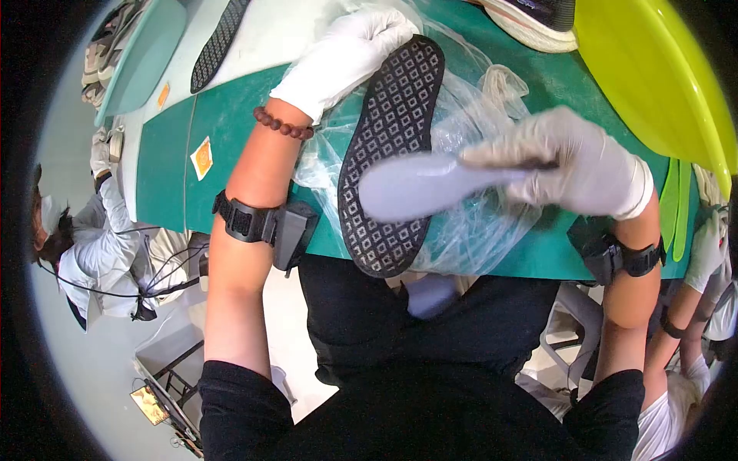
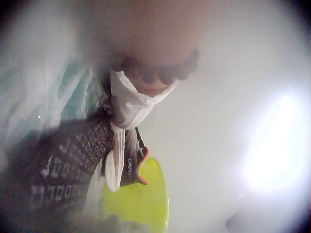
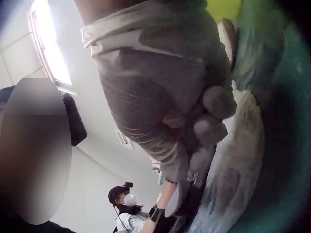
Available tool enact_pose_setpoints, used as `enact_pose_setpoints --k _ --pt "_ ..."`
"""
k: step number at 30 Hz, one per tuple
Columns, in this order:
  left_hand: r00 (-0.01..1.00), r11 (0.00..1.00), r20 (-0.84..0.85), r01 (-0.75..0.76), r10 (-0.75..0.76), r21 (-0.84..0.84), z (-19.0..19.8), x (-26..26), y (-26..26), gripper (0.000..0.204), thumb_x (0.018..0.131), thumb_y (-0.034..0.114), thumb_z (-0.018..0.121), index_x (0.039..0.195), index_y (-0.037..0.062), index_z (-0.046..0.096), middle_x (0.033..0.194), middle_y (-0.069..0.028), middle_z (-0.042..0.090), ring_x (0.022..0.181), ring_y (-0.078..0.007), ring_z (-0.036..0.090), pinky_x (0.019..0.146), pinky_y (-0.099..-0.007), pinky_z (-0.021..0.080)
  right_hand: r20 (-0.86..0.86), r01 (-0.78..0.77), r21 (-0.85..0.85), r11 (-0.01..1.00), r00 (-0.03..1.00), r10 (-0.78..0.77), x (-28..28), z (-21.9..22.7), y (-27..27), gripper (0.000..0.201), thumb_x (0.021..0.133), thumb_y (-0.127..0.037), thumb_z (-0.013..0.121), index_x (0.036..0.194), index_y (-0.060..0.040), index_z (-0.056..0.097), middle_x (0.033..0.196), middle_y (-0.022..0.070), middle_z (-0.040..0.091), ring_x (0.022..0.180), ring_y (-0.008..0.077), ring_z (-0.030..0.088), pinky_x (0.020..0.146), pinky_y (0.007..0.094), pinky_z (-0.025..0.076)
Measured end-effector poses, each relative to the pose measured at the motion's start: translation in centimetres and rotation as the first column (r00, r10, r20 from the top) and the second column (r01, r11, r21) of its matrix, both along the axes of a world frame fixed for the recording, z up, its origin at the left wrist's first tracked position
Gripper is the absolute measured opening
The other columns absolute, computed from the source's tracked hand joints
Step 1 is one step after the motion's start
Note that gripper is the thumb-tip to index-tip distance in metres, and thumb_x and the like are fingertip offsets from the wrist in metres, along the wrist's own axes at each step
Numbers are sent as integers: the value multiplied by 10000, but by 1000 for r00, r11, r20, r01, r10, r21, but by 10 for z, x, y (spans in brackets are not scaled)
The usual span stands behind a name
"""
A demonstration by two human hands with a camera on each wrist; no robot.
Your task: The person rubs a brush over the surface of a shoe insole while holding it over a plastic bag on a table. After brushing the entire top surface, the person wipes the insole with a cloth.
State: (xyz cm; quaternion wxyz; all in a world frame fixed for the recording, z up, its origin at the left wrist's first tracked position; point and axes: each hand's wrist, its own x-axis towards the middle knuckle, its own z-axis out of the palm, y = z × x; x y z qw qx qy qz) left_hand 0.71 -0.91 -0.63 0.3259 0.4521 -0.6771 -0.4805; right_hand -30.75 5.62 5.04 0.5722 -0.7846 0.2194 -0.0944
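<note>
A black insole (image 1: 393, 146) with a pale diamond pattern stretches lengthwise over a crumpled clear plastic bag (image 1: 480, 223). My white-gloved left hand (image 1: 350, 61) holds the insole by its top end; in the left wrist view, the patterned face (image 2: 73, 165) is seen from the side. In my gloved right hand (image 1: 584, 165), curled fingers grip the narrow handle of a pale paddle-shaped tool (image 1: 415, 187). Its broad head is blurred and overlaps the lower half of the insole in the head view. The underside of that head is hidden.
A second black insole (image 1: 221, 46) lies at the upper left of the green table mat (image 1: 173, 154). A shoe (image 1: 538, 19) and a yellow-green basin (image 1: 665, 77) stand at the upper right. Other people work at both sides, one on the left (image 1: 96, 246).
</note>
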Motion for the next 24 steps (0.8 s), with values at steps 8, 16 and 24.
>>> enact_pose_setpoints --k 8,16,24 --pt "984 995 170 -26 43 -98 2 0 -2 209 1084 245 629 1057 55 712 953 73 650 887 -21 563 816 -209 470 -27 -4 146 989 1000 8 3 4 -1 505 870 71 740 1362 -30 691 1262 118 757 1133 157 695 1022 307 530" --pt "997 997 71 -20 25 -72 1 -1 2 200 1087 229 622 1066 50 709 979 75 644 909 -26 556 846 -217 470 9 39 68 997 999 -40 2 4 -1 497 867 55 750 1355 -16 691 1266 123 754 1152 144 685 1016 312 531" --pt "996 997 83 -12 19 -80 3 -3 3 200 1084 232 626 1068 51 710 968 79 632 901 -24 547 834 -220 463 12 221 38 975 975 -221 4 1 1 491 885 8 767 1367 -5 676 1248 130 760 1124 147 690 1014 319 532"
